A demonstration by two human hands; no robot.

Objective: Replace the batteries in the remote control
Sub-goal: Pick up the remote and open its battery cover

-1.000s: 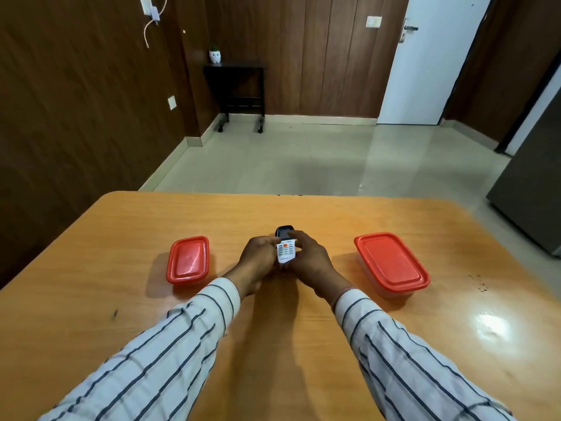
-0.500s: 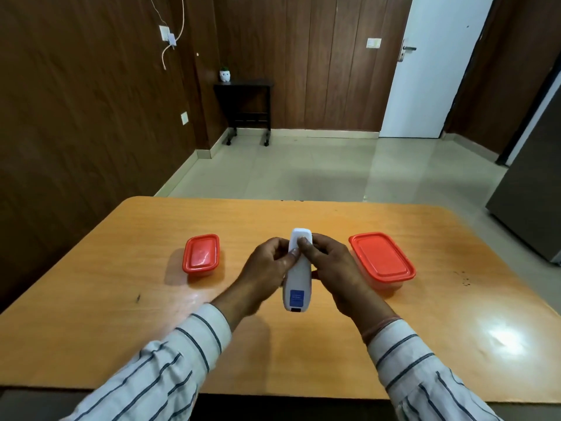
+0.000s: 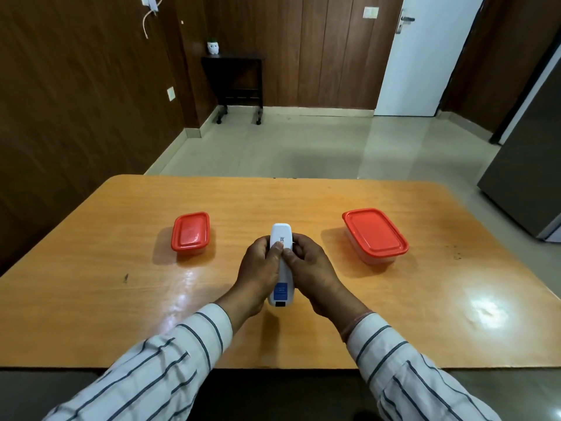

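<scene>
Over the middle of the desk [image 3: 121, 299], about midway between its left and right edges, both hands hold the remote [image 3: 281, 235] from either side. It is a slim white bar of smooth plastic with rounded ends, lying lengthwise from the near edge toward the far one, its back turned up. A small printed code square sits near its far end, and a blue label and a small dark square mark the near end. The left hand [image 3: 258, 271] wraps its fingers round the left side and the right hand [image 3: 312, 268] curls round the right side. Both thumbs press on the back, their tips meeting just below the code square. Whether the near end touches the wood cannot be told. Striped sleeves [image 3: 170, 360], white cloth with thin dark lines, reach to the wrists.

The desk is orange-brown wood grain with a glossy finish and rounded far corners. Left of the remote, well apart, stands a small box [image 3: 190, 231], rectangular with rounded corners, with its red plastic lid on. Toward the right edge stands a large box [image 3: 375, 233] of the same shape, its red lid on over a clear body. Both sit slightly nearer the far edge than the hands.

Beyond the far edge lie a pale polished floor [image 3: 273, 147], dark wood-panelled walls [image 3: 76, 101], a dark side table [image 3: 233, 74] with a small white pot [image 3: 213, 47] on it, and a white door [image 3: 425, 56].
</scene>
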